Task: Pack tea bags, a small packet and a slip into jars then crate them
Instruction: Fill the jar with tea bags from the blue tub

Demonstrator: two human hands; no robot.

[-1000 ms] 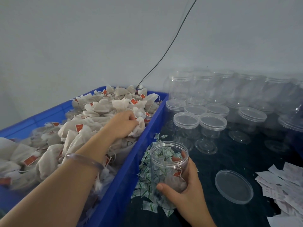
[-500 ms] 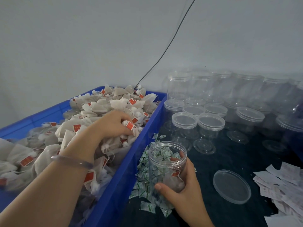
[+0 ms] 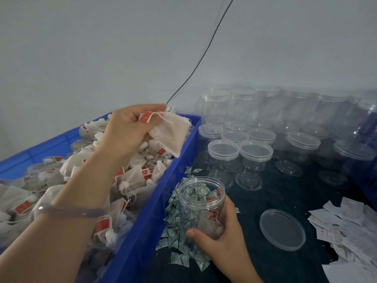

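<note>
My left hand pinches a white tea bag with a red tag, lifted above the heap of tea bags in the blue crate. My right hand grips an open clear jar standing on the dark table beside the crate. A tea bag with a red tag lies inside that jar. Small green-and-white packets are scattered around the jar's base. Its loose clear lid lies flat to the right. White paper slips pile up at the far right.
Several lidded empty clear jars stand in rows at the back of the table, some stacked. A thin black cable hangs down the grey wall behind the crate. A dark blue container edge shows at the right.
My left hand has risen out of the tea bag heap with one bag pinched in it and moved right toward the crate's edge. The right hand still holds the jar.
</note>
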